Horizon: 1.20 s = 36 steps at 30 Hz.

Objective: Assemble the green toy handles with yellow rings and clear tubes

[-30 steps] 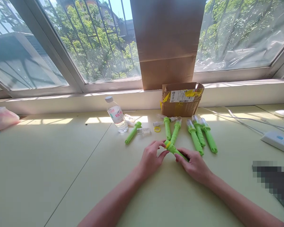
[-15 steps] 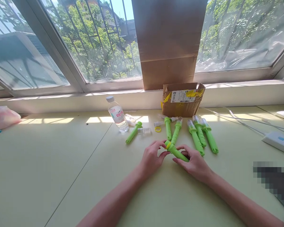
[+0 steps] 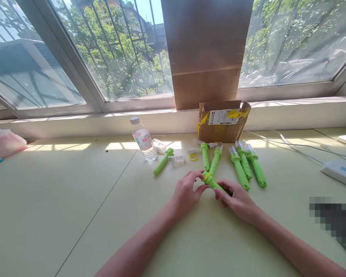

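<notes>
Between my hands is a green plastic handle [image 3: 215, 183] with a yellow ring around its top end. My right hand [image 3: 238, 200] wraps its fingers and thumb around the handle's lower part. My left hand [image 3: 188, 189] pinches the ringed end with thumb and index finger. Just beyond, two green handles lie close together: an uncapped one [image 3: 205, 157] and one with a clear cap [image 3: 216, 158]. Several capped green handles [image 3: 240, 172] lie to the right. Farther left are a lone green handle [image 3: 163, 162], a clear cap [image 3: 176, 160] and a loose yellow ring [image 3: 192, 157].
A water bottle [image 3: 144, 140] stands at the back, left of the parts. Behind them is an open cardboard box [image 3: 223, 125] by the windowsill. At right lie a white power strip [image 3: 341, 171] with cables and a dark blurred object [image 3: 334, 223]. A pinkish bag [image 3: 7, 141] is far left.
My right hand has shifted its grip on the handle, its thumb now lying along the top. My left hand keeps its pinch at the ringed end, nearly unmoved.
</notes>
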Each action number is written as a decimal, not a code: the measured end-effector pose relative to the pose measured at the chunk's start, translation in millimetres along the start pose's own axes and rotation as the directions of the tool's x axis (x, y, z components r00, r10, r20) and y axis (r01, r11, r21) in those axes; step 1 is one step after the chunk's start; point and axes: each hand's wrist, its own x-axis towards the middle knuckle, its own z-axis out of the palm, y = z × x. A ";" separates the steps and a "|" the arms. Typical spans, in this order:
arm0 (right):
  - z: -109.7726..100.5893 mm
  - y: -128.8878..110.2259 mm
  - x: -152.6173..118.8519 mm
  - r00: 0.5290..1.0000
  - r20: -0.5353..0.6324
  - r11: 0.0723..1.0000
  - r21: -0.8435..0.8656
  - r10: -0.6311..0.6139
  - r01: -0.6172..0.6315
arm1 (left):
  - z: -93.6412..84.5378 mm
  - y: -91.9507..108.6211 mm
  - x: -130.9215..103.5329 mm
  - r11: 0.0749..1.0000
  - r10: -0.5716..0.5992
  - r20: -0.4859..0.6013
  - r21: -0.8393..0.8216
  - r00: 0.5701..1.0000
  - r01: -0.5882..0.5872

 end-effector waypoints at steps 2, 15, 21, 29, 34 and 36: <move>-0.4 1.8 0.1 1.000 0.015 1.000 0.010 0.003 -0.003 | 0.2 -0.2 0.1 1.000 -0.004 -0.005 -0.006 1.000 0.004; -3.0 -0.3 2.8 0.996 0.065 0.995 0.075 0.054 -0.059 | -0.2 -0.9 -1.5 0.998 0.066 -0.026 0.011 0.998 -0.065; -2.7 -1.9 2.1 0.995 0.042 0.986 0.137 0.094 -0.099 | 1.3 0.0 -1.5 0.988 0.143 -0.070 0.061 0.987 -0.139; -1.4 -0.3 1.8 1.000 0.015 0.998 0.055 0.016 -0.016 | 0.6 -0.3 -0.9 0.995 0.094 -0.043 0.016 0.995 -0.093; -3.5 1.3 1.1 0.997 0.072 0.999 0.044 -0.002 -0.001 | 1.2 -1.5 0.2 0.998 0.061 -0.017 -0.011 0.998 -0.061; -3.2 3.5 1.6 0.997 0.081 0.998 0.061 -0.001 -0.004 | 1.4 -2.0 0.3 0.998 0.055 -0.020 -0.022 0.998 -0.056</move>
